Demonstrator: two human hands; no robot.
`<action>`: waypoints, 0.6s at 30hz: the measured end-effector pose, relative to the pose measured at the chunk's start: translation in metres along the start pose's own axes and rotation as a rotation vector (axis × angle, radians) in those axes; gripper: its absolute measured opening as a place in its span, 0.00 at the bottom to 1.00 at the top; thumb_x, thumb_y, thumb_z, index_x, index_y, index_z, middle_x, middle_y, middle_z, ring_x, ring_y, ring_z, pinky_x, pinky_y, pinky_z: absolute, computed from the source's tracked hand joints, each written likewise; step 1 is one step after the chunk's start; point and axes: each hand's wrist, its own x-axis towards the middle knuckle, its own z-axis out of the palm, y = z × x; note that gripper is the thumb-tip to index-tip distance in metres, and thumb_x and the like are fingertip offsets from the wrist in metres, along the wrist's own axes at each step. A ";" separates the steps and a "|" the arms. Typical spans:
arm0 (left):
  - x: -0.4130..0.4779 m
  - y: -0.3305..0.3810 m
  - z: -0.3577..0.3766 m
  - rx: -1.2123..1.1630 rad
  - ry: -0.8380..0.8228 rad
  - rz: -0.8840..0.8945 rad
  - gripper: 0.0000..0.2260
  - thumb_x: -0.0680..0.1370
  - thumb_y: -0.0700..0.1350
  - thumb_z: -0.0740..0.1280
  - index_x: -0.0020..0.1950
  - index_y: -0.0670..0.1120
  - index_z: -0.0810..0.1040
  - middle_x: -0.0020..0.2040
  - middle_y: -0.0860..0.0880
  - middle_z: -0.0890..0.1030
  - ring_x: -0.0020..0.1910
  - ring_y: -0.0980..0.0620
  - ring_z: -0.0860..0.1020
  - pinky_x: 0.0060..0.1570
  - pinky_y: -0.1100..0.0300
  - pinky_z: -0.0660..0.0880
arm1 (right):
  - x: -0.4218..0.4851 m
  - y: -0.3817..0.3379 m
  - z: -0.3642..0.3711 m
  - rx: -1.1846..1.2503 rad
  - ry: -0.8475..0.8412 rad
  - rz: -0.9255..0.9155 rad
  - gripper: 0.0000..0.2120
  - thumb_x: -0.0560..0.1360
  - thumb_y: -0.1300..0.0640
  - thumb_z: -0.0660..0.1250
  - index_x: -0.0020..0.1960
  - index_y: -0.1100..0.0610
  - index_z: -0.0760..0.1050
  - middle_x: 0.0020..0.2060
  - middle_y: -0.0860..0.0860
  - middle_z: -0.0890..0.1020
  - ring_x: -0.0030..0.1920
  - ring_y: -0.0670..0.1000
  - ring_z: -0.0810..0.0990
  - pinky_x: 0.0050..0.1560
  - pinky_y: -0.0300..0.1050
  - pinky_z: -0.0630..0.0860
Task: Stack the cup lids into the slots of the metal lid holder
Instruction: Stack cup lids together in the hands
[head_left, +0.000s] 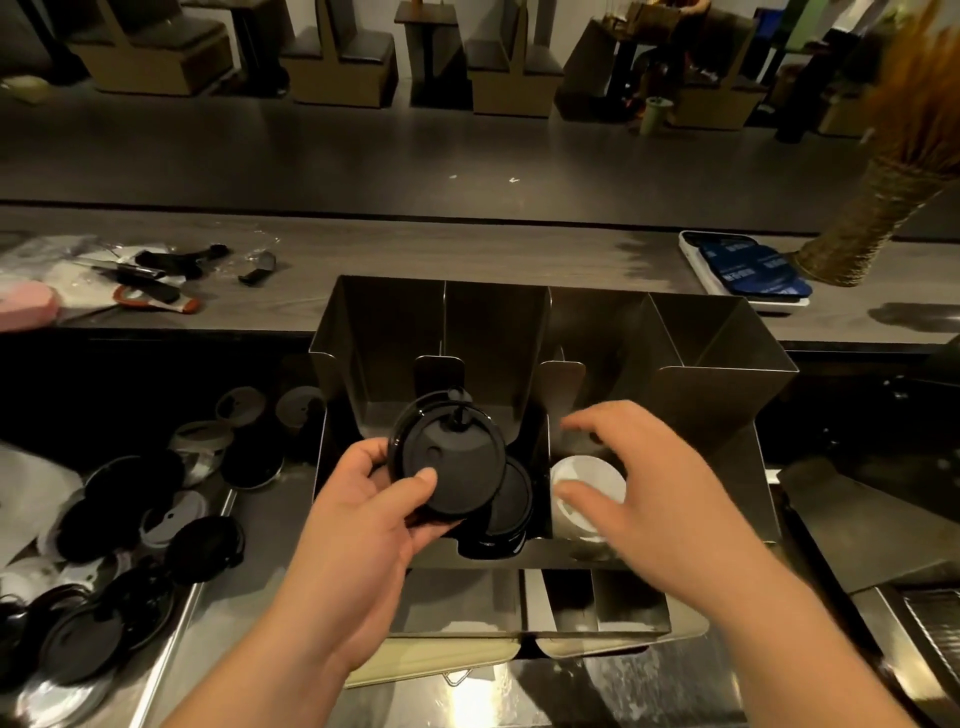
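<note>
Gripping one black lid (447, 457) in left hand (363, 514) over metal lid holder (727, 374), black lid stack (511, 499) in one slot, white lid stack (587, 488) in next slot right under spread, empty right hand (654, 478), stack counts unreadable, loose lids (130, 545) heaped on tray (182, 613) left.

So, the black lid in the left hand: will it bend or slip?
Probably light and stiff: the left hand holds the black lid by its edge without sagging. Its glossy surface may be slippery. Round, it could roll if dropped.
</note>
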 end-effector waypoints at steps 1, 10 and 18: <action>-0.001 -0.001 0.002 0.025 -0.009 0.003 0.10 0.79 0.32 0.63 0.60 0.40 0.74 0.52 0.42 0.86 0.53 0.44 0.84 0.54 0.46 0.78 | -0.004 -0.014 0.003 0.119 0.035 -0.022 0.25 0.72 0.43 0.72 0.66 0.38 0.68 0.61 0.31 0.69 0.62 0.34 0.68 0.63 0.33 0.67; -0.003 -0.003 -0.001 0.149 -0.081 0.030 0.12 0.76 0.36 0.69 0.59 0.41 0.75 0.51 0.41 0.85 0.53 0.40 0.83 0.55 0.43 0.80 | 0.002 -0.039 0.039 0.201 0.076 -0.057 0.33 0.66 0.43 0.77 0.65 0.37 0.64 0.58 0.27 0.66 0.61 0.31 0.66 0.57 0.25 0.66; 0.012 0.010 -0.041 0.288 0.176 0.267 0.05 0.78 0.35 0.67 0.49 0.44 0.77 0.37 0.50 0.80 0.38 0.52 0.79 0.40 0.58 0.78 | 0.012 -0.036 0.057 -0.234 -0.053 0.018 0.33 0.66 0.45 0.76 0.68 0.46 0.69 0.63 0.42 0.74 0.65 0.49 0.71 0.67 0.51 0.58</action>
